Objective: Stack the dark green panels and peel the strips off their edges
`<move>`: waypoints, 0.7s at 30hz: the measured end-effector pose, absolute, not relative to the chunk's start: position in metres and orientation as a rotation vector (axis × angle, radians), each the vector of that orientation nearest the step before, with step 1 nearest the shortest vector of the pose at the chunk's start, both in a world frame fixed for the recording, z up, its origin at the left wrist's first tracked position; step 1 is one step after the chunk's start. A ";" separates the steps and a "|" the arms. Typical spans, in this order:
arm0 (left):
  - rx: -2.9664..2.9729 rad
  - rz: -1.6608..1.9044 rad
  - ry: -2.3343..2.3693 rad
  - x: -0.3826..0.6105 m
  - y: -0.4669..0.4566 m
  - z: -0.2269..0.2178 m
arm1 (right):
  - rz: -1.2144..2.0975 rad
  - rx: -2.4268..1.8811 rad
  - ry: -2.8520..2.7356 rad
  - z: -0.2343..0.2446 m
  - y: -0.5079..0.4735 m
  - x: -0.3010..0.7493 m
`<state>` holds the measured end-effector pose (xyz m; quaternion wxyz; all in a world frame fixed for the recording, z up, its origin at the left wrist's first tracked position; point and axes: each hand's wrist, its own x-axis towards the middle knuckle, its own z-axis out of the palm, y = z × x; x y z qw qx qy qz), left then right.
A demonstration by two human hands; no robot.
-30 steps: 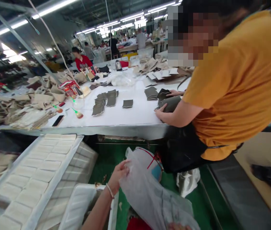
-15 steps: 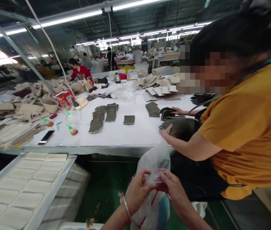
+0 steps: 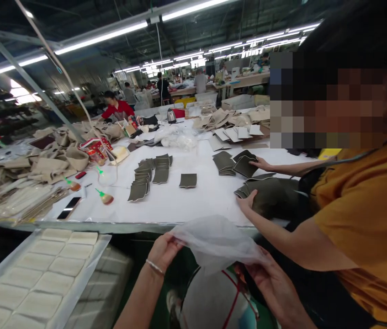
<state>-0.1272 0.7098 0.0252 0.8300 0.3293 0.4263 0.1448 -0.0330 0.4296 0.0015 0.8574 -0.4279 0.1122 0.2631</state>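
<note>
A translucent white plastic bag [image 3: 215, 240] is stretched between my two hands, just in front of the table's near edge. My left hand [image 3: 166, 249] pinches its left corner, and a pale bracelet circles that wrist. On the opposite side my right hand [image 3: 270, 272] grips the bag, with its fingertips partly covered by the film. Beneath the bag is a rounded pale grey shape [image 3: 207, 299] crossed by a red cord [image 3: 231, 304]; I cannot tell what it is.
A co-worker in an orange shirt [image 3: 344, 219] handles dark green pieces [image 3: 246, 165] at right. More dark pieces [image 3: 161, 173] lie on the white table [image 3: 193, 208]. A phone [image 3: 69, 208] and glue bottles [image 3: 104, 196] are left; a tray of pale rectangles [image 3: 32, 276] stands lower left.
My hands have moved apart, left hand leftward and right hand rightward, spreading the previously bunched bag wide. The co-worker's far hand has shifted a dark piece slightly.
</note>
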 end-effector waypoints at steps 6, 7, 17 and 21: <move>0.737 0.210 0.728 -0.061 0.737 0.017 | 0.467 -0.853 0.236 0.010 0.470 -0.018; 0.769 0.177 0.674 -0.052 0.744 0.019 | 0.440 -0.870 0.237 0.012 0.477 -0.014; 1.283 -0.367 0.206 -0.002 0.808 0.048 | 0.060 -0.958 0.393 0.018 0.540 0.022; 1.343 -0.694 0.112 -0.013 0.814 0.050 | 0.070 -1.034 0.400 0.028 0.549 0.008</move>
